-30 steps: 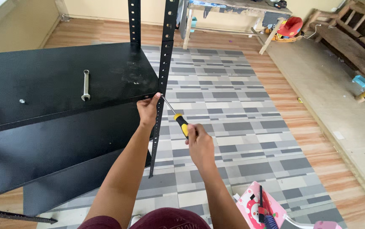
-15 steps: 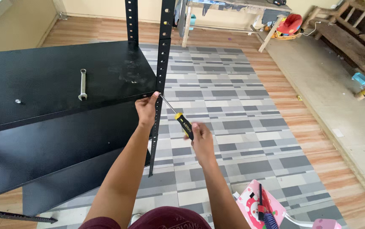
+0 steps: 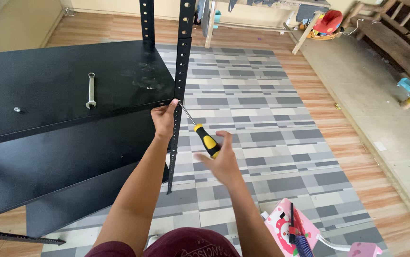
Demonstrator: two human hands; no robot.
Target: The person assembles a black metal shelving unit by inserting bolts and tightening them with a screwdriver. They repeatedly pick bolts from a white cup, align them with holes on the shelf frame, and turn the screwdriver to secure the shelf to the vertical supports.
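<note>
A black metal shelving unit [image 3: 71, 81] stands in front of me, with a perforated upright post [image 3: 181, 71] at its near corner. My left hand [image 3: 164, 119] grips that post right below the top shelf's corner. My right hand [image 3: 221, 162] holds a screwdriver with a yellow and black handle [image 3: 207, 140]; its thin shaft points up-left, with the tip meeting the post at the shelf corner. The fingers of that hand are partly spread around the handle and slightly blurred.
A silver wrench [image 3: 90, 89] and a small nut or bolt [image 3: 17, 110] lie on the top shelf. A second black shelf [image 3: 47, 162] sits below. A grey patterned mat [image 3: 262, 123] covers the floor. A pink box with tools [image 3: 293, 228] sits near my right side.
My right hand has shifted its hold on the screwdriver handle, fingers opening and moving around it. The left hand stays on the post and the tip stays at the corner.
</note>
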